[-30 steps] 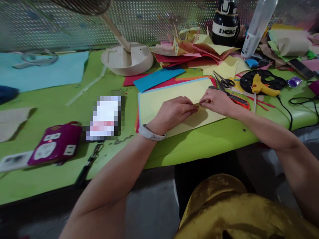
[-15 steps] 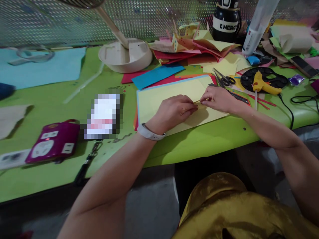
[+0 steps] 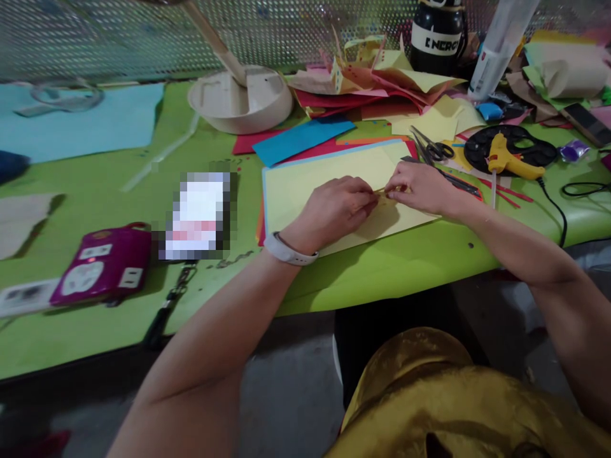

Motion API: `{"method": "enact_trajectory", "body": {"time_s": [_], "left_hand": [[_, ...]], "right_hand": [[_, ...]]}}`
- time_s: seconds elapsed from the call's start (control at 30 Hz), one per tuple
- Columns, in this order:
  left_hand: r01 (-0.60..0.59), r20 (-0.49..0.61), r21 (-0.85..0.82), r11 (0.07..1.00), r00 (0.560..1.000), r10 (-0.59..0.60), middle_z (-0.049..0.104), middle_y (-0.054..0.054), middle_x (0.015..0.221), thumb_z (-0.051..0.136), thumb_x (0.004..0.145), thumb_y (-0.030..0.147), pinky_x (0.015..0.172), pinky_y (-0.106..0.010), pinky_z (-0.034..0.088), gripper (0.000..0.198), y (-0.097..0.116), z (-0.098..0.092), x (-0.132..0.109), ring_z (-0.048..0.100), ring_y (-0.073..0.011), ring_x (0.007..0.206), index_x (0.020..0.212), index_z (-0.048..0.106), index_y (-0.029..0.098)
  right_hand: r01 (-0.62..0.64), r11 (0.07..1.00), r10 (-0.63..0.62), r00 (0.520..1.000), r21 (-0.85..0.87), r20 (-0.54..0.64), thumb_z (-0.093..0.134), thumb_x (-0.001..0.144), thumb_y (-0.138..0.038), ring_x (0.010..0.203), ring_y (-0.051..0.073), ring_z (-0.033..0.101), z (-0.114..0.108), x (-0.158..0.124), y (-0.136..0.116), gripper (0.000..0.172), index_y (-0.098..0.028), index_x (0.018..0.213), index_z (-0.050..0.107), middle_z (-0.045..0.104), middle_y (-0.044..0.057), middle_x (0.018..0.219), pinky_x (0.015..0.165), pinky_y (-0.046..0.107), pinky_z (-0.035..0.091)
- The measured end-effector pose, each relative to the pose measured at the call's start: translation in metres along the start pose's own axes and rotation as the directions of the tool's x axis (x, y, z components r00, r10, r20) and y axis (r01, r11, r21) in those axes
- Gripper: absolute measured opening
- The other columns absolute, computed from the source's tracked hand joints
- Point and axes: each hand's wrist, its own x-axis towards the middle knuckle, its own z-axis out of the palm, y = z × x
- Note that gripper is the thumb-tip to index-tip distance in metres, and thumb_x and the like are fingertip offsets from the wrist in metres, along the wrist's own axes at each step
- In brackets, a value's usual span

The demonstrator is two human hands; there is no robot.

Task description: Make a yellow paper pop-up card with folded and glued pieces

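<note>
Both my hands meet over a pale yellow sheet of paper (image 3: 310, 181) lying on a stack of coloured sheets on the green table (image 3: 396, 267). My left hand (image 3: 337, 207), with a white band on its wrist, is curled and pinches one end of a small thin yellow strip (image 3: 387, 190). My right hand (image 3: 420, 187) pinches the other end with its fingertips. The strip is mostly hidden between the fingers.
Scissors (image 3: 432, 149) and a yellow glue gun (image 3: 508, 162) on a black tray lie right of my hands. A heap of coloured paper (image 3: 377, 95), a black bottle (image 3: 438, 35) and a lamp base (image 3: 241, 98) stand behind. A magenta power strip (image 3: 102, 264) lies at left.
The view has shifted slightly. Both hands stay together on the small strip, with only small finger movements.
</note>
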Motion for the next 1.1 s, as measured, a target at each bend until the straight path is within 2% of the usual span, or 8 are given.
{"method": "enact_trajectory", "body": {"time_s": [0.13, 0.27, 0.4, 0.5, 0.67, 0.93, 1.0, 1.1], "left_hand": [[0.009, 0.094, 0.047, 0.999, 0.995, -0.013, 0.075, -0.016, 0.124, 0.05, 0.105, 0.04, 0.094, -0.046, 0.057, 0.038, 0.008, -0.003, -0.003, 0.071, -0.0304, 0.109, 0.118, 0.078, 0.018], [-0.008, 0.132, 0.127, 0.992, 0.991, -0.009, 0.07, -0.022, 0.132, 0.05, 0.105, 0.057, 0.102, -0.051, 0.052, 0.056, 0.025, -0.002, -0.011, 0.066, -0.0357, 0.116, 0.134, 0.069, 0.013], [0.003, 0.06, 0.126, 0.992, 0.998, -0.01, 0.068, -0.021, 0.128, 0.044, 0.098, 0.08, 0.103, -0.054, 0.049, 0.078, 0.033, 0.007, -0.017, 0.062, -0.0376, 0.113, 0.135, 0.067, 0.016], [0.029, 0.009, 0.084, 0.996, 1.0, -0.03, 0.067, -0.021, 0.126, 0.042, 0.094, 0.087, 0.102, -0.057, 0.048, 0.083, 0.032, 0.012, -0.02, 0.059, -0.0392, 0.113, 0.134, 0.067, 0.019], [0.057, 0.001, 0.109, 0.992, 0.998, -0.058, 0.066, -0.02, 0.121, 0.044, 0.091, 0.088, 0.102, -0.058, 0.045, 0.084, 0.032, 0.013, -0.021, 0.057, -0.0397, 0.11, 0.134, 0.068, 0.02], [-0.004, 0.078, 0.208, 0.978, 0.997, -0.012, 0.068, -0.021, 0.122, 0.044, 0.094, 0.085, 0.099, -0.052, 0.049, 0.087, 0.027, 0.01, -0.014, 0.061, -0.0373, 0.11, 0.142, 0.063, 0.014], [-0.01, 0.098, 0.189, 0.982, 0.995, -0.009, 0.07, -0.021, 0.122, 0.047, 0.098, 0.079, 0.098, -0.05, 0.051, 0.08, 0.021, 0.006, -0.01, 0.064, -0.0362, 0.109, 0.139, 0.066, 0.014], [-0.01, 0.097, 0.116, 0.993, 0.995, -0.001, 0.075, -0.016, 0.119, 0.048, 0.104, 0.063, 0.094, -0.045, 0.054, 0.055, 0.008, -0.001, -0.007, 0.07, -0.0315, 0.106, 0.128, 0.072, 0.019]], "right_hand": [[-0.011, 1.0, 0.011, 1.0, -0.005, 0.007, 0.059, 0.1, -0.022, 0.097, 0.021, 0.059, 0.0, 0.0, -0.001, 0.027, -0.018, 0.112, 0.082, 0.068, 0.009, 0.109, 0.081, 0.034, 0.038], [0.006, 1.0, -0.006, 1.0, -0.011, 0.013, 0.06, 0.101, -0.025, 0.097, 0.021, 0.058, -0.001, 0.0, -0.002, 0.026, -0.017, 0.114, 0.081, 0.069, 0.009, 0.111, 0.08, 0.033, 0.037], [0.024, 0.999, -0.022, 0.999, -0.026, 0.047, 0.059, 0.102, -0.025, 0.099, 0.022, 0.059, -0.004, -0.001, -0.004, 0.025, -0.017, 0.113, 0.08, 0.069, 0.01, 0.114, 0.08, 0.034, 0.037], [0.042, 0.999, -0.04, 0.998, -0.033, 0.054, 0.058, 0.104, -0.027, 0.1, 0.022, 0.059, -0.006, -0.002, -0.005, 0.026, -0.015, 0.113, 0.079, 0.069, 0.011, 0.115, 0.079, 0.034, 0.037], [0.05, 0.998, -0.048, 0.997, -0.034, 0.062, 0.059, 0.103, -0.026, 0.101, 0.022, 0.06, -0.006, -0.001, -0.006, 0.025, -0.014, 0.112, 0.079, 0.069, 0.012, 0.114, 0.079, 0.033, 0.038], [0.03, 0.998, -0.026, 0.997, -0.053, 0.066, 0.063, 0.101, -0.03, 0.103, 0.024, 0.061, -0.004, -0.001, -0.009, 0.024, -0.013, 0.108, 0.079, 0.069, 0.013, 0.114, 0.078, 0.034, 0.037], [0.028, 0.998, -0.026, 0.999, -0.052, 0.044, 0.064, 0.101, -0.029, 0.103, 0.024, 0.06, -0.002, -0.001, -0.009, 0.023, -0.013, 0.108, 0.079, 0.069, 0.013, 0.113, 0.079, 0.034, 0.037], [0.043, 0.998, -0.043, 0.999, -0.043, 0.008, 0.065, 0.101, -0.031, 0.102, 0.024, 0.059, 0.001, -0.001, -0.007, 0.023, -0.015, 0.109, 0.079, 0.068, 0.012, 0.11, 0.079, 0.033, 0.037]]}}
